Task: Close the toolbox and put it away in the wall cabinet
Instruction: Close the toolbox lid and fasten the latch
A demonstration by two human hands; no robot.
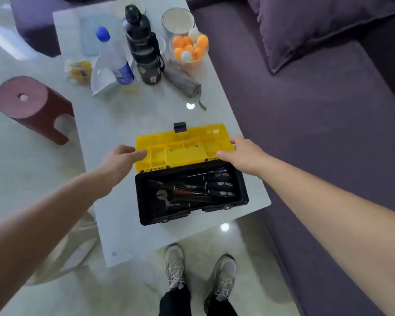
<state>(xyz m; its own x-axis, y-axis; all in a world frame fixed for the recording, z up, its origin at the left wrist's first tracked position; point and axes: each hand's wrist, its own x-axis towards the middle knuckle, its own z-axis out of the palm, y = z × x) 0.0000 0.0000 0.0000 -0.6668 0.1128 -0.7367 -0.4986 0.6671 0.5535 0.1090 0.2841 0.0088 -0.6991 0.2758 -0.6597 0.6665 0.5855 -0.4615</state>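
A black toolbox (146, 210) stands open on the near end of a pale glass table (114, 224). Screwdrivers and other dark tools lie inside it. Its yellow lid (183, 144) is swung back, with a black latch (180, 127) at its far edge. My left hand (121, 158) rests against the lid's left end, thumb on top. My right hand (240, 153) holds the lid's right end, fingers curled over its edge. No wall cabinet is in view.
Farther along the table stand a black flask (141, 46), a blue-capped water bottle (114, 58), a bowl of ping-pong balls (189, 47), an empty bowl (178, 20) and a grey pouch (183, 79). A red stool (32, 103) stands left, a purple sofa (306, 110) right.
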